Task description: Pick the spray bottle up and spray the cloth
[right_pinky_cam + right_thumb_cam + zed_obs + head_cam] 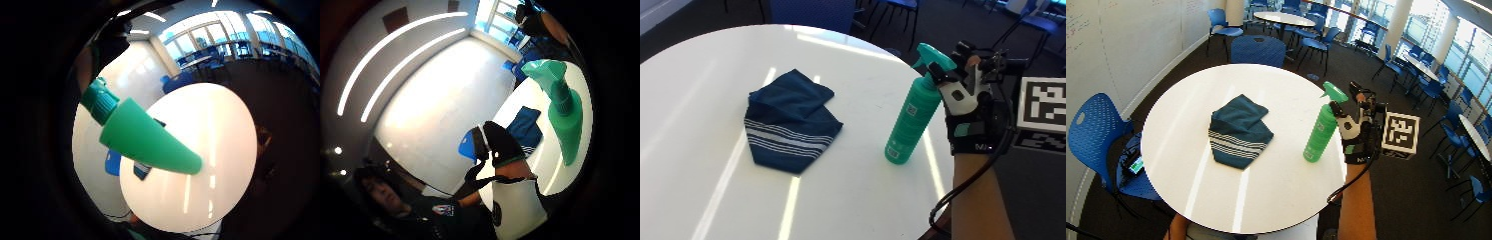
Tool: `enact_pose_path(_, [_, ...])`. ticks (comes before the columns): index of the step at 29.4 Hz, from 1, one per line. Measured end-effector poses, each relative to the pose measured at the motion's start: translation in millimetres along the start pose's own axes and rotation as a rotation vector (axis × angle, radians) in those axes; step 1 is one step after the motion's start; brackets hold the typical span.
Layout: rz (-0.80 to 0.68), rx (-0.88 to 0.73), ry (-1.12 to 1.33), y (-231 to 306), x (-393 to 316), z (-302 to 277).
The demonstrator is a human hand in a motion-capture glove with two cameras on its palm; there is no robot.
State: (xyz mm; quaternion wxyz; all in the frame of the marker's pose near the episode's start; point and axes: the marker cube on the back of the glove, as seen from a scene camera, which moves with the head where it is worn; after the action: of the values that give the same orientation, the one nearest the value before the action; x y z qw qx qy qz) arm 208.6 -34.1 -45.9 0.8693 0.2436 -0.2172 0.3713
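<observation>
Outside view is showing me my gloved right grip clamping the green plastic spray bottle, tilting near the round white tabletop's edge; the folded blue striped cloth is lying well apart, open surface between.

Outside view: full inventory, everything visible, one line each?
spray bottle: 1, green, tilted, near the table's right edge, nozzle toward the cloth, neck gripped by the hand
cloth: 1, dark blue with white stripes, crumpled, on the table left of the bottle, apart from it
table: 1, white, round
chairs: several, blue, around this and the far tables
marker board: 1, black and white, past the table's right edge
right hand: 1, black glove, fingers curled round the bottle's neck
</observation>
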Motion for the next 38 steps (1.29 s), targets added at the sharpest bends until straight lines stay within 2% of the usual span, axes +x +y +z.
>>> enact_pose_path(5, [0.152,-0.09,-0.124,-8,24,17])
enact_pose_path(11, [0.26,-0.181,-0.177,-6,37,40])
enact_pose_path(23, [0.319,-0.211,-0.203,-11,40,55])
enact_pose_path(38, [0.332,-0.082,-0.338,-19,48,69])
